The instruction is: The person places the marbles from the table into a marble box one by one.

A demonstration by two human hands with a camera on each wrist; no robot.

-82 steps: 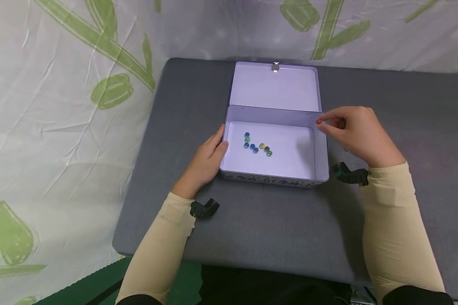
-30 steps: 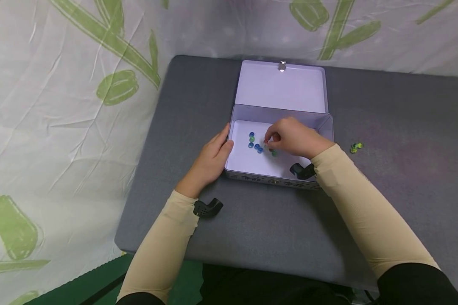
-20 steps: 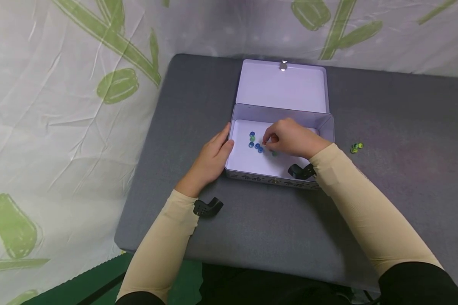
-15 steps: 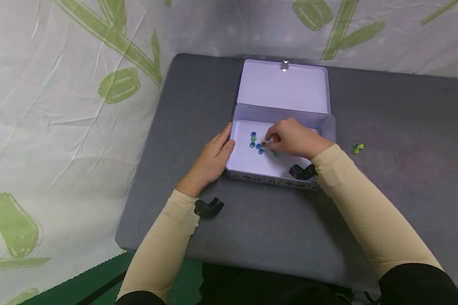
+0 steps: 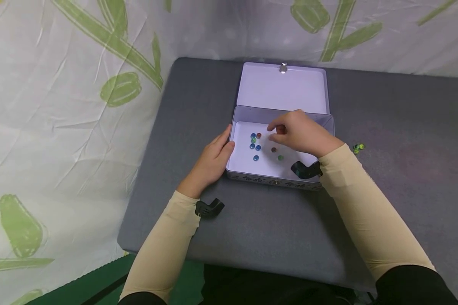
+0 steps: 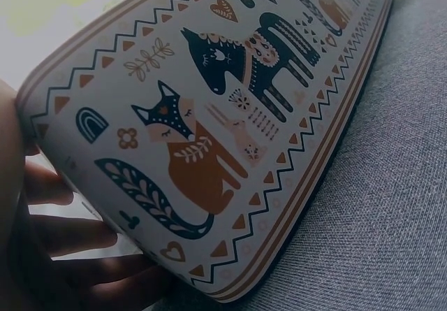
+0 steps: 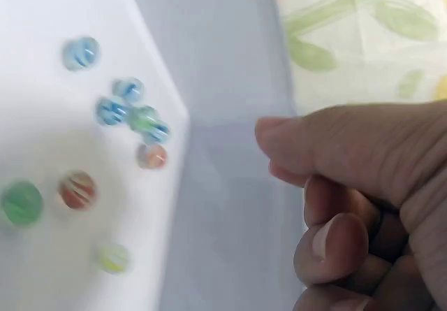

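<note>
A shallow lidded tin box (image 5: 248,174) sits on the dark table, lid folded back. My left hand (image 5: 208,163) rests against its left end with fingers extended; the left wrist view shows fox and horse prints on the tin's front (image 6: 209,126). Over the box floor hovers my right hand (image 5: 301,133), thumb and index apart and nothing between them in the head view. Several glass marbles lie on the white floor: a red marble (image 5: 258,135) beside a blue marble (image 5: 253,135), another red marble (image 5: 273,149), and a green marble (image 5: 280,157). A yellow-green marble (image 7: 114,258) shows in the right wrist view.
Several yellow-green marbles (image 5: 358,148) lie on the table (image 5: 404,127) right of the box, partly behind the right sleeve. The open lid (image 5: 282,89) with its metal clasp (image 5: 283,68) lies behind the box. A leaf-patterned curtain (image 5: 80,127) borders the table's left and back.
My right hand carried a red marble from the right into the box and let go of it. Marbles have shifted; one blue marble rolled frontward. The hand has risen slightly; the left hand stays.
</note>
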